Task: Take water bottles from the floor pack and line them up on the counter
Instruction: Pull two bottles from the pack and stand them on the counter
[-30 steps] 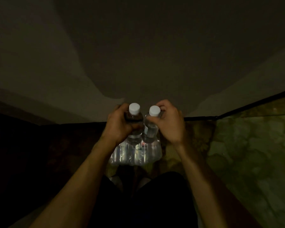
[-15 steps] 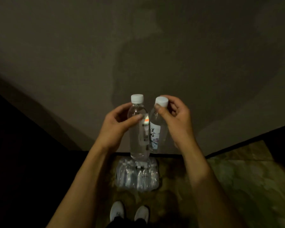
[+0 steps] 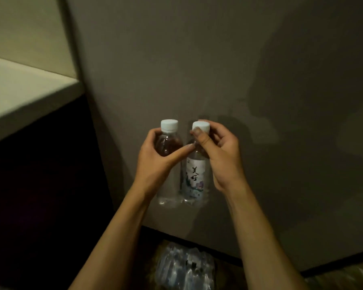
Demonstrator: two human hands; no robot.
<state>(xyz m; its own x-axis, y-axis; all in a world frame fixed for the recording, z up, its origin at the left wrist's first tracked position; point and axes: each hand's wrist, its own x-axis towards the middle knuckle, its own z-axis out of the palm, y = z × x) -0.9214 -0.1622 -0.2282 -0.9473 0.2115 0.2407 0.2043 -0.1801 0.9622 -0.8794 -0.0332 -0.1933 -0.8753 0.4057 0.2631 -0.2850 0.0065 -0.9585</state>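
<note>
Head view: dim, both hands raised before a grey wall [image 3: 218, 59].
Left hand [image 3: 155, 164]: curled round the left bottle [image 3: 168, 143], upright.
Right hand [image 3: 222, 155]: pinches the labelled bottle [image 3: 195, 174] at its neck, touching the other.
Floor pack [image 3: 184, 268]: below, near.
Counter [image 3: 19, 97]: far left, pale.

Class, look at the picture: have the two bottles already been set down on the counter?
No: the left hand and right hand each hold a bottle up before the wall, away from the counter.
</note>
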